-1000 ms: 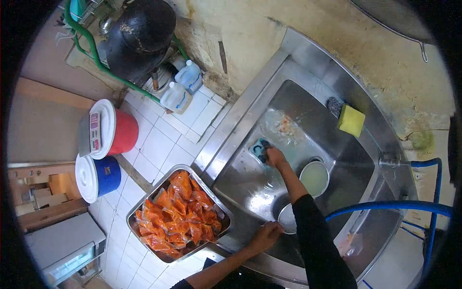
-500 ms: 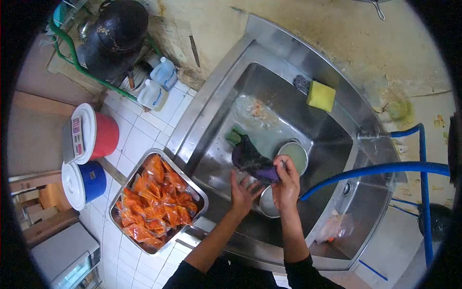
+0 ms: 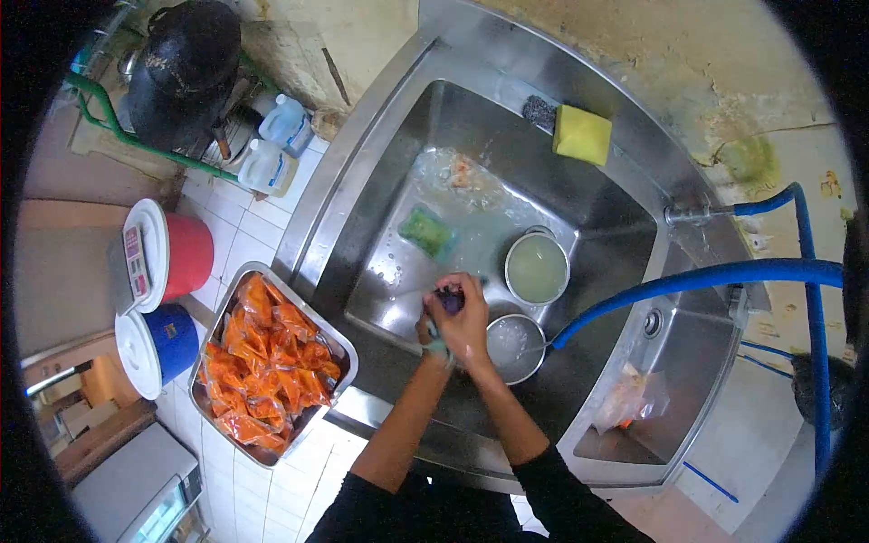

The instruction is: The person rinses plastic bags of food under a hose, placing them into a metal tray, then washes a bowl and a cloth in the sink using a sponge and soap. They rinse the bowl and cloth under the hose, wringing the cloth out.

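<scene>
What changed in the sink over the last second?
The right hand lifted a dark purple cloth off the sink floor, uncovering a green sponge. The left hand came off the sink edge, and both hands now bunch the cloth together. The two metal bowls, yellow sponge and blue hose stayed put.

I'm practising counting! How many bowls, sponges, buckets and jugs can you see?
Metal bowls: 2 (one with cloudy liquid, one with foam)
Sponges: 2 (yellow, green)
Lidded buckets: 2 (red, blue)
Plastic jugs: 2 (far one, near one)
Total: 8
</scene>
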Demonstrator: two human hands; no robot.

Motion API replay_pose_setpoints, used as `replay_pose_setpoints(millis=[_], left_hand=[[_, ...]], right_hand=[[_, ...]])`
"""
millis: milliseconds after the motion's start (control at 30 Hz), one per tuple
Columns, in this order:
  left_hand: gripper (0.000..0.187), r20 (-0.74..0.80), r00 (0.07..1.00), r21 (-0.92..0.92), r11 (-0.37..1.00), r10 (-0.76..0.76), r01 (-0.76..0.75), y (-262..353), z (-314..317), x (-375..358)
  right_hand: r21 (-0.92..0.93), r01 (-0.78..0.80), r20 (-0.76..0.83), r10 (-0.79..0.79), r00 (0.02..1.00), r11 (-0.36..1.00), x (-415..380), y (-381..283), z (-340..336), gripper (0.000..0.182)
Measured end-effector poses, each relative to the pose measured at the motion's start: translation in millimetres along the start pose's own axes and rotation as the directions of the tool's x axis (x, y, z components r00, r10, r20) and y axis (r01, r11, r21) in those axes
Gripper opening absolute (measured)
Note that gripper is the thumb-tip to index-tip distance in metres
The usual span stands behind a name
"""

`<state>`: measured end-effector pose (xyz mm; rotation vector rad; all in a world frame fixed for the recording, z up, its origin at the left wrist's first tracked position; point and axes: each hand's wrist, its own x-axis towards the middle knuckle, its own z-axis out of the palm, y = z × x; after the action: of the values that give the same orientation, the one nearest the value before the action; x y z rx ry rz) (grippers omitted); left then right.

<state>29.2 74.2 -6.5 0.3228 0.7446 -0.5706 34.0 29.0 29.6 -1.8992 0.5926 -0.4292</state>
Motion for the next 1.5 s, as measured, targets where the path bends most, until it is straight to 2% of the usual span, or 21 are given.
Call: replay_pose_setpoints(millis=[67, 100, 133, 200, 233, 333, 367, 433, 633, 733, 800, 933, 1000, 1033, 1133, 1200, 1267, 1333, 1400, 1467, 1500], left_hand=[[0.032, -0.113, 0.992, -0.028, 0.998, 0.048, -0.051, -4.5, -3.1, -12.3], [0.033, -0.247, 0.954, 0.417, 0.907, 0.172, -0.056, -4.4, -6.9, -17.0], [0.033, -0.291, 0.895, 0.771, 0.637, 0.337, 0.011, -2.3, -8.0, -17.9], [0.030, -0.141, 0.940, 0.977, 0.195, 0.311, 0.082, 17.3, -44.9, 17.9], [0.030, -0.286, 0.927, 0.823, 0.558, 0.241, 0.108, 27.5, -36.5, 28.5], [0.032, -0.386, 0.894, 0.836, 0.495, 0.229, 0.235, 32.4, 10.5, 10.8], [0.032, -0.325, 0.911, 0.811, 0.570, 0.255, 0.130, 22.3, -16.6, 20.0], [0.030, -0.332, 0.903, 0.722, 0.689, 0.272, 0.058, 4.5, -7.6, 8.4], [0.029, -0.249, 0.935, 0.758, 0.651, 0.253, 0.026, 32.0, 14.1, 5.5], [0.025, 0.139, 0.969, 0.926, 0.321, 0.205, -0.200, 24.5, -13.2, 10.7], [0.026, -0.303, 0.930, 0.686, 0.725, 0.209, 0.061, 10.1, -0.6, 1.3], [0.032, -0.179, 0.978, 0.771, 0.633, 0.107, 0.071, 17.3, 51.4, -27.0], [0.032, -0.027, 0.976, 0.739, 0.662, 0.218, -0.128, 21.7, 45.2, -12.0], [0.031, 0.060, 0.973, 0.674, 0.710, 0.224, -0.205, 25.5, 43.9, -5.2], [0.038, 0.129, 0.975, 0.575, 0.787, 0.182, -0.223, 37.6, 44.5, 6.4], [0.047, 0.140, 0.977, 0.594, 0.776, 0.161, -0.213, 43.3, 44.1, 9.0], [0.058, 0.183, 0.954, 0.590, 0.749, 0.239, -0.301, 49.5, 39.0, 10.5], [0.059, 0.059, 0.983, 0.636, 0.752, 0.174, -0.172, 59.5, 25.9, 11.6], [0.056, 0.140, 0.979, 0.582, 0.787, 0.151, -0.204, 46.0, 22.9, 9.4], [0.054, 0.212, 0.969, 0.525, 0.821, 0.128, -0.224, 26.0, 16.1, -0.4], [0.048, 0.173, 0.977, 0.536, 0.820, 0.122, -0.198, 16.0, 11.1, -8.8]], right_hand=[[-0.132, -0.249, 0.161, 0.269, 0.950, 0.959, 17.6, 12.5, 4.3, 0.025], [-0.137, -0.258, 0.110, 0.274, 0.956, 0.956, 23.2, 14.0, 6.7, 0.035], [-0.138, -0.258, 0.099, 0.273, 0.957, 0.956, 20.4, 12.4, 6.2, 0.035], [-0.201, -0.354, 0.067, 0.373, 0.925, 0.913, 1.8, 8.4, 4.4, 0.035], [-0.204, -0.192, 0.011, 0.198, 0.980, 0.960, -14.6, 15.7, 6.7, 0.037], [-0.328, -0.468, 0.040, 0.507, 0.861, 0.820, -19.9, 5.9, -6.1, 0.037], [-0.260, -0.303, -0.099, 0.287, 0.953, 0.917, -14.8, 30.0, 3.5, 0.038], [-0.268, -0.346, -0.171, 0.309, 0.935, 0.899, 22.9, 45.6, 5.2, 0.039], [-0.107, -0.400, -0.117, 0.388, 0.914, 0.910, -20.3, 3.5, 4.9, 0.042], [-0.077, -0.362, -0.171, 0.346, 0.923, 0.929, -4.6, 0.2, -1.8, 0.041], [-0.318, -0.418, -0.092, 0.411, 0.907, 0.851, 24.8, 31.1, -5.9, 0.037], [0.030, -0.340, 0.093, 0.336, 0.937, 0.940, 17.6, 108.8, -2.3, 0.035], [0.477, -0.530, 0.273, 0.455, 0.847, 0.701, 5.5, 71.6, -19.7, 0.034], [0.476, -0.535, 0.279, 0.456, 0.845, 0.699, 8.0, 31.2, -34.2, 0.034], [0.563, -0.825, 0.498, 0.775, 0.388, 0.051, 11.6, -34.9, -64.0, 0.030], [0.053, -0.596, 0.503, 0.494, 0.709, 0.801, 3.8, -9.4, -61.4, 0.027], [0.128, -0.498, 0.435, 0.403, 0.805, 0.858, 5.8, -14.3, -66.7, 0.022], [0.489, -0.483, 0.163, 0.468, 0.869, 0.727, 15.3, -22.8, -67.5, 0.019], [0.441, -0.321, 0.079, 0.320, 0.944, 0.838, 21.0, -0.8, -59.2, 0.012], [0.362, -0.080, -0.252, 0.180, 0.951, 0.929, 33.3, -4.1, -39.9, 0.013], [0.501, -0.175, -0.222, 0.321, 0.921, 0.848, 39.4, -12.9, -33.6, 0.023]])
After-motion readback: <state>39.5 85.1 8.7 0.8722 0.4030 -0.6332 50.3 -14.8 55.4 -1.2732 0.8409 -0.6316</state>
